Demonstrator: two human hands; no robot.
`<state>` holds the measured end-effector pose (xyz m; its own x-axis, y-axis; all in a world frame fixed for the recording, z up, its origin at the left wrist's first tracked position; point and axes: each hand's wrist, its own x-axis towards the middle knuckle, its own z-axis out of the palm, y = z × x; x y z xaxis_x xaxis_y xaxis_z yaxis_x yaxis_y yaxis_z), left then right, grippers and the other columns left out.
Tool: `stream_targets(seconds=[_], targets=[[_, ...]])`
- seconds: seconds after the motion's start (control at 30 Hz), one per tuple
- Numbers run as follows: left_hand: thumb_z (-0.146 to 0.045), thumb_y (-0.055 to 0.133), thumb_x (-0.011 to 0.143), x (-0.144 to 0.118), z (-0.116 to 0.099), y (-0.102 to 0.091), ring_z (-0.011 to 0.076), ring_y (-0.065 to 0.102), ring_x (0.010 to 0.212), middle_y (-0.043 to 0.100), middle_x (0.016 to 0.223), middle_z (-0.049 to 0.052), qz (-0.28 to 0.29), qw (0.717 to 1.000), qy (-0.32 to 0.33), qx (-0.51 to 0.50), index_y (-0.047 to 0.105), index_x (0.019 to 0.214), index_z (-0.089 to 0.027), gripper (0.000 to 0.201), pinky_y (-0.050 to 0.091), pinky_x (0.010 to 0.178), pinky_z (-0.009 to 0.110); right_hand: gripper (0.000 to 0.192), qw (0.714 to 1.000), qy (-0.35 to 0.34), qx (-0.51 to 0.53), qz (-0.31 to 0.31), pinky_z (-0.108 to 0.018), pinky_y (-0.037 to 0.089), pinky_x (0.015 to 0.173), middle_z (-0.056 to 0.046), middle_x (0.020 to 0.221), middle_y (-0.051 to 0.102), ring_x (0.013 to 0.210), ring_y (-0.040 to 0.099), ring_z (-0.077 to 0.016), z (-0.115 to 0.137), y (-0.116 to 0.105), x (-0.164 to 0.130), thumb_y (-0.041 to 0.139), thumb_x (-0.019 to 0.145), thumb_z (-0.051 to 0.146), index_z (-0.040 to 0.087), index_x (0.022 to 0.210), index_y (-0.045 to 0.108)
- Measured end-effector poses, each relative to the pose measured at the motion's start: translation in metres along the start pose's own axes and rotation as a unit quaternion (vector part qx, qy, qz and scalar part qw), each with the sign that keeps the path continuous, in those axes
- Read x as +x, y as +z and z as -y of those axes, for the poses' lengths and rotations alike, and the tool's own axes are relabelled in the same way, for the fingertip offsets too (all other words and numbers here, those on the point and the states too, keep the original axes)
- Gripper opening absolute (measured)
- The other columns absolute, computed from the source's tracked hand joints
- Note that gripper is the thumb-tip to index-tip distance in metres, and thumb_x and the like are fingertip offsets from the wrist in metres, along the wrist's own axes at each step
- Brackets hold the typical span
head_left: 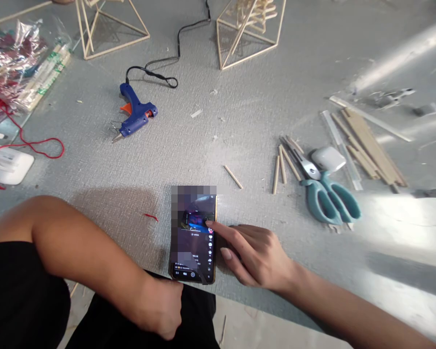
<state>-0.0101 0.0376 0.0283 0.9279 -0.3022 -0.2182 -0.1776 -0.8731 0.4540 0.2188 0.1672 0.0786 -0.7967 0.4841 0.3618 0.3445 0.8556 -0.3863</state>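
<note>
The phone [194, 237] is seen lying flat on the grey counter [240, 121], close to its near edge, screen up and lit. A dark casing with a gold-toned rim is noted; part of the screen is blurred, and a column of small icons runs down its right side. The right hand [256, 254] is placed just to the right of the phone, with the index finger stretched out and its tip touching the screen near the right edge; the remaining fingers are loosely curled and nothing is gripped. The left hand [160, 308] is held below the phone's lower end, against dark clothing, loosely closed; whether it touches the phone cannot be told.

Beyond the phone, a single short wooden stick [233, 176] is found on the counter. To the right, teal-handled scissors [325, 194] are laid beside a group of short sticks [283, 165], with a small white case [328, 159] touching the scissors. Further right, a bundle of flat wooden strips [366, 145] is recorded. Further back on the left, a blue glue gun [134, 116] is lying on its side, its black cord trailing away. At the far edge, two stick-built frames [109, 29] are standing well apart.
</note>
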Motion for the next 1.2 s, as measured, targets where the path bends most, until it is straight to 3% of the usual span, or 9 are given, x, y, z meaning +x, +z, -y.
stream_targets(seconds=[0.33, 0.63, 1.03, 1.2], targets=[[-0.017, 0.083, 0.059, 0.0005, 0.0011, 0.0032, 0.0204, 0.058, 0.060, 0.060, 0.057, -0.006, -0.017, 1.000, 0.003, 0.002, 0.061, 0.054, -0.031, 0.027, 0.034, 0.054, 0.040, 0.038, 1.000, 0.000, -0.001, -0.003, -0.028, 0.047, 0.047, 0.001, 0.067, 0.064, 0.051, 0.058, -0.0132, 0.0006, 0.0002, 0.0004, 0.029, 0.113, 0.027, 0.007, 0.134, 0.055], [-0.016, 0.083, 0.065, -0.0041, 0.0001, 0.0012, 0.0204, 0.060, 0.061, 0.063, 0.059, -0.005, -0.057, 0.998, -0.010, 0.012, 0.064, 0.056, -0.031, 0.026, 0.035, 0.053, 0.041, 0.038, 1.000, 0.001, 0.004, 0.000, -0.027, 0.050, 0.048, -0.002, 0.073, 0.070, 0.053, 0.063, -0.0130, 0.0009, -0.0001, -0.0005, 0.030, 0.113, 0.028, 0.006, 0.133, 0.055], [-0.019, 0.083, 0.063, 0.0011, -0.0016, 0.0047, 0.0218, 0.057, 0.059, 0.045, 0.050, -0.003, -0.003, 1.000, -0.004, 0.011, 0.060, 0.054, -0.030, 0.027, 0.038, 0.055, 0.042, 0.037, 1.000, 0.001, 0.012, 0.001, -0.027, 0.054, 0.050, -0.003, 0.076, 0.072, 0.057, 0.068, -0.0142, 0.0004, -0.0001, -0.0004, 0.031, 0.113, 0.028, 0.008, 0.134, 0.054], [-0.018, 0.083, 0.062, 0.0006, -0.0017, 0.0043, 0.0207, 0.055, 0.058, 0.049, 0.052, -0.003, -0.005, 1.000, -0.008, 0.009, 0.062, 0.055, -0.030, 0.026, 0.038, 0.054, 0.041, 0.040, 1.000, 0.007, 0.026, 0.008, -0.028, 0.054, 0.049, -0.003, 0.078, 0.074, 0.056, 0.067, -0.0147, 0.0003, -0.0007, -0.0014, 0.033, 0.111, 0.027, 0.009, 0.143, 0.049]])
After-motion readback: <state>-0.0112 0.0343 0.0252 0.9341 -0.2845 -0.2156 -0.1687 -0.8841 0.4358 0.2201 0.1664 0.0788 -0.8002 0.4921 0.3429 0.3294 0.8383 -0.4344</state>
